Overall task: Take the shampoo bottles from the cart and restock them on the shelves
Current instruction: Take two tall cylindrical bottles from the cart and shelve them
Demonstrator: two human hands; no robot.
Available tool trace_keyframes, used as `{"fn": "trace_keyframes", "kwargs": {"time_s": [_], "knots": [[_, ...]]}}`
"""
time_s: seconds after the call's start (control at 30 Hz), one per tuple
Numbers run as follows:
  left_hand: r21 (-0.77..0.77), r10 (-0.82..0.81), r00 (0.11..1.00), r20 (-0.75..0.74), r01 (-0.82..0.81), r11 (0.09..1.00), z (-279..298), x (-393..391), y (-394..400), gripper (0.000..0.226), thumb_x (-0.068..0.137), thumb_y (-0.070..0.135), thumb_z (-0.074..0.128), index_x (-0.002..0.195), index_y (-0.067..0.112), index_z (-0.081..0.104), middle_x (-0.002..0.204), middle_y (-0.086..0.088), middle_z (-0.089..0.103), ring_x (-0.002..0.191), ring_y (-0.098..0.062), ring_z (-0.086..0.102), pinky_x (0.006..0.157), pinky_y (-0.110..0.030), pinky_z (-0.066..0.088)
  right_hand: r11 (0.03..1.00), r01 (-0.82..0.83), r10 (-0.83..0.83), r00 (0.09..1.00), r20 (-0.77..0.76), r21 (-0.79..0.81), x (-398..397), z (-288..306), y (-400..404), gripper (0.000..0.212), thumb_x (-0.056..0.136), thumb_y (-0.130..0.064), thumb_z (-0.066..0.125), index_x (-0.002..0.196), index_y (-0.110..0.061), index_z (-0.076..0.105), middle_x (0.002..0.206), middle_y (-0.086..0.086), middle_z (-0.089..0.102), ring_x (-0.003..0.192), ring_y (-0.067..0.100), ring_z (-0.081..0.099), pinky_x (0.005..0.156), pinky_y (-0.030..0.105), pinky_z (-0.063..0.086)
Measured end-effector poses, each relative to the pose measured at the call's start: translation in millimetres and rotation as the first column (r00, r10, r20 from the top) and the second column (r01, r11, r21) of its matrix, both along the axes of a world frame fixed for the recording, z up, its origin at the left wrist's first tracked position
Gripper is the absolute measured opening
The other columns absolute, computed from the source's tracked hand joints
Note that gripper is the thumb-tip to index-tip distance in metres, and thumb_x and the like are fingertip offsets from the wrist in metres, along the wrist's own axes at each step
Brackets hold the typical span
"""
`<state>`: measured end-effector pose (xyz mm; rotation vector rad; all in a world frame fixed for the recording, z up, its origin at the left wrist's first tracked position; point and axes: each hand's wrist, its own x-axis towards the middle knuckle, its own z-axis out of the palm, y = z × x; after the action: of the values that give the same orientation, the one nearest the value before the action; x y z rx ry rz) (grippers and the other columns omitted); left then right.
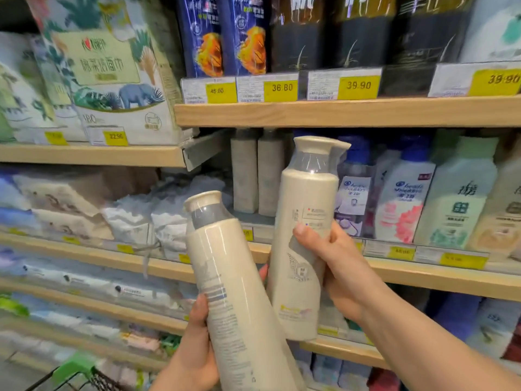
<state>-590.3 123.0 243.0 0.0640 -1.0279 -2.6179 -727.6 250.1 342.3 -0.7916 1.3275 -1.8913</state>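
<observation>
Closest to the camera, the left hand [194,348] rises from the bottom edge, thumb and fingers wrapped around the lower body of a smooth cream bottle [234,292] that tilts left. Its base is cut off by the frame, and most of the fingers are hidden behind it. Its flat cap sits above a grey collar.

Just beside it, the right hand [332,266] grips a second cream bottle [304,244] at mid-height, held nearly upright; the thumb lies across the front and the fingers curl out of sight behind. This one has a spouted cap. The two bottles stand close together low down; whether they touch cannot be told.

At the bottom left, a green-edged corner of the wire cart [76,373] peeks in, mostly cut off.

Behind the hands runs a pale wooden shelf edge [423,277] with yellow price tags too blurred to read. On that shelf, two matching beige bottles [256,173] stand at the left, with open room in front of them. To their right stand white and pale green bottles [434,193]. Soft wrapped packs [93,210] fill the left shelves, smeared by blur. The upper shelf [338,111] holds dark and blue bottles, their tops cut off.
</observation>
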Motion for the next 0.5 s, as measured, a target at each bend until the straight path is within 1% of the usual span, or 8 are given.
{"fn": "trace_keyframes", "kwargs": {"time_s": [0.03, 0.07, 0.17, 0.27, 0.33, 0.43, 0.47, 0.5], "knots": [[0.002, -0.024, 1.0, -0.009, 0.024, 1.0, 2.3, -3.2, -7.4, 0.069, 0.089, 0.043, 0.046, 0.143, 0.008, 0.02, 0.152, -0.011, 0.021, 0.139, -0.023, 0.023, 0.116, -0.04, 0.009, 1.0, -0.014, 0.015, 1.0, -0.009, 0.011, -2.8, -1.9, -6.2, 0.061, 0.058, -0.03, 0.08, 0.112, -0.02, 0.053, 0.1, 0.011, 0.07, 0.087, 0.029, 0.068, 0.076, 0.042, 0.056], [-0.019, -0.048, 0.999, -0.023, 0.047, 0.999, 6.0, -6.2, -15.3, 0.072, 0.087, 0.044, 0.048, 0.142, 0.007, 0.021, 0.151, -0.012, 0.021, 0.139, -0.024, 0.023, 0.116, -0.04, 0.008, 1.0, -0.025, 0.025, 0.999, -0.022, 0.019, -5.2, -1.7, -11.6, 0.062, 0.058, -0.028, 0.077, 0.114, -0.021, 0.052, 0.103, 0.011, 0.069, 0.092, 0.029, 0.067, 0.078, 0.042, 0.055], [-0.085, -0.126, 0.989, -0.071, 0.12, 0.989, 17.4, -11.7, -43.6, 0.075, 0.084, 0.048, 0.05, 0.142, 0.009, 0.023, 0.151, -0.011, 0.022, 0.139, -0.024, 0.021, 0.116, -0.04, 0.005, 0.997, 0.013, -0.003, 0.991, -0.131, 0.07, -12.7, 5.5, -23.2, 0.059, 0.055, -0.017, 0.07, 0.11, -0.026, 0.05, 0.1, -0.006, 0.071, 0.092, 0.011, 0.067, 0.072, 0.025, 0.054], [-0.087, -0.196, 0.976, -0.092, 0.188, 0.978, 23.0, -19.1, -71.4, 0.078, 0.084, 0.042, 0.055, 0.143, 0.008, 0.018, 0.152, -0.012, 0.02, 0.14, -0.025, 0.019, 0.116, -0.041, 0.005, 0.98, 0.071, -0.002, 0.938, -0.347, 0.187, -17.1, 19.3, -26.8, 0.063, 0.05, -0.021, 0.075, 0.106, -0.034, 0.048, 0.097, -0.015, 0.069, 0.09, -0.001, 0.065, 0.073, 0.018, 0.053], [-0.105, -0.214, 0.967, -0.136, 0.2, 0.974, 25.8, -24.3, -91.9, 0.072, 0.089, 0.035, 0.05, 0.142, 0.003, 0.015, 0.151, -0.016, 0.02, 0.14, -0.027, 0.019, 0.117, -0.044, 0.008, 0.961, 0.147, -0.031, 0.897, -0.441, 0.233, -16.6, 22.8, -33.6, 0.065, 0.046, -0.025, 0.077, 0.103, -0.035, 0.047, 0.097, -0.016, 0.067, 0.089, -0.004, 0.063, 0.074, 0.017, 0.052], [-0.154, -0.15, 0.943, -0.298, 0.107, 0.982, 29.2, -29.6, -118.4, 0.053, 0.098, 0.021, 0.031, 0.139, -0.007, 0.016, 0.148, -0.024, 0.022, 0.139, -0.03, 0.019, 0.116, -0.04, 0.007, 0.944, 0.247, -0.102, 0.848, -0.52, 0.217, -13.4, 17.7, -43.6, 0.067, 0.042, -0.027, 0.08, 0.101, -0.032, 0.05, 0.1, -0.013, 0.066, 0.093, 0.002, 0.062, 0.082, 0.022, 0.05], [-0.154, -0.133, 0.946, -0.297, 0.09, 0.984, 30.5, -29.0, -123.8, 0.05, 0.098, 0.018, 0.028, 0.139, -0.009, 0.016, 0.147, -0.026, 0.023, 0.139, -0.031, 0.02, 0.116, -0.04, 0.006, 0.942, 0.274, -0.137, 0.842, -0.521, 0.196, -12.7, 15.4, -45.6, 0.065, 0.041, -0.025, 0.081, 0.098, -0.029, 0.052, 0.096, -0.011, 0.068, 0.091, 0.002, 0.063, 0.079, 0.019, 0.05], [-0.14, -0.119, 0.955, -0.273, 0.083, 0.987, 32.2, -28.0, -126.0, 0.049, 0.098, 0.016, 0.03, 0.137, -0.011, 0.019, 0.145, -0.029, 0.027, 0.138, -0.031, 0.024, 0.116, -0.04, 0.01, 0.94, 0.294, -0.168, 0.841, -0.514, 0.175, -14.5, 12.7, -48.2, 0.062, 0.04, -0.021, 0.081, 0.096, -0.026, 0.053, 0.09, -0.01, 0.07, 0.087, 0.0, 0.064, 0.073, 0.016, 0.051]]}}
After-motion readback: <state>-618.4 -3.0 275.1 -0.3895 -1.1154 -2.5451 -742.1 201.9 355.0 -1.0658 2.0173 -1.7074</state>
